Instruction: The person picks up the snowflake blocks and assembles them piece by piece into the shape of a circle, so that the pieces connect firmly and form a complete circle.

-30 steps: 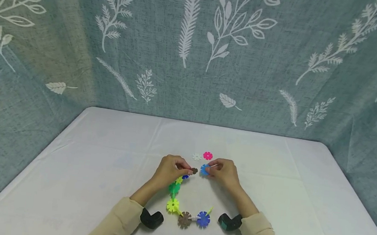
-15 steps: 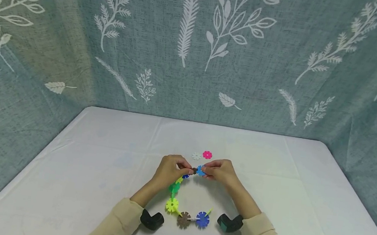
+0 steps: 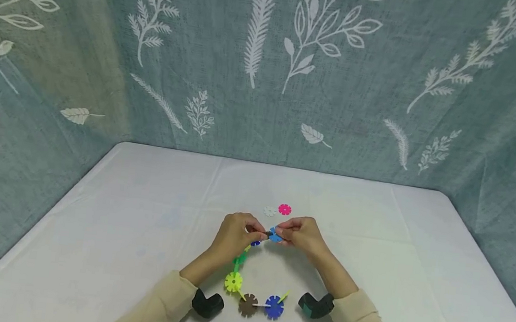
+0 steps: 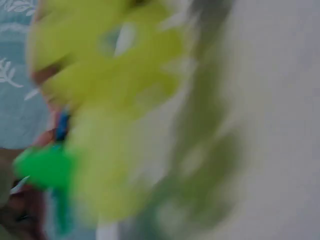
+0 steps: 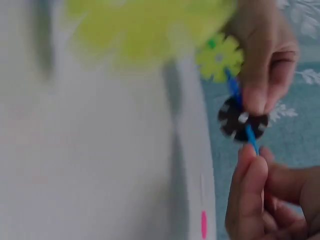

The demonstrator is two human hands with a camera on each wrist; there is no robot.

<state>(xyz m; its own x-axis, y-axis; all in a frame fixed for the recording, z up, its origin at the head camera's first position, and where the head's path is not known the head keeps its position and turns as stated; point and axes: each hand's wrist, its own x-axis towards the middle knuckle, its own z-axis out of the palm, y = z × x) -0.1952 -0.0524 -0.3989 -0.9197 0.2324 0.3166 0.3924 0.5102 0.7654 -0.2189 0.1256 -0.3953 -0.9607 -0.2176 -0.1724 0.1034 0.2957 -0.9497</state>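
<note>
My left hand point(image 3: 237, 236) pinches a dark brown notched disc point(image 5: 231, 119) at the far end of a chain of plastic snowflake discs. With thumb and fingers my right hand point(image 3: 305, 235) pinches a light blue snowflake disc point(image 3: 274, 235). In the right wrist view the light blue disc's edge meets the brown disc's notched rim; how deep it sits is hidden by fingers. The chain curves round through a green disc point(image 3: 240, 259), a yellow disc point(image 3: 233, 282), a second brown disc point(image 3: 248, 305) and a dark blue disc point(image 3: 274, 307). Large blurred yellow discs point(image 4: 105, 60) fill the left wrist view.
Beyond the hands, a white disc point(image 3: 269, 211) and a pink disc point(image 3: 285, 209) lie loose on the white tablecloth point(image 3: 149, 207). Black wrist devices point(image 3: 207, 304) sit by both cuffs. A leaf-patterned teal curtain point(image 3: 262, 119) stands behind the table.
My right hand has moved left, bringing the light blue disc against the brown one. The brown disc has turned in my left hand, and the chain has shifted slightly.
</note>
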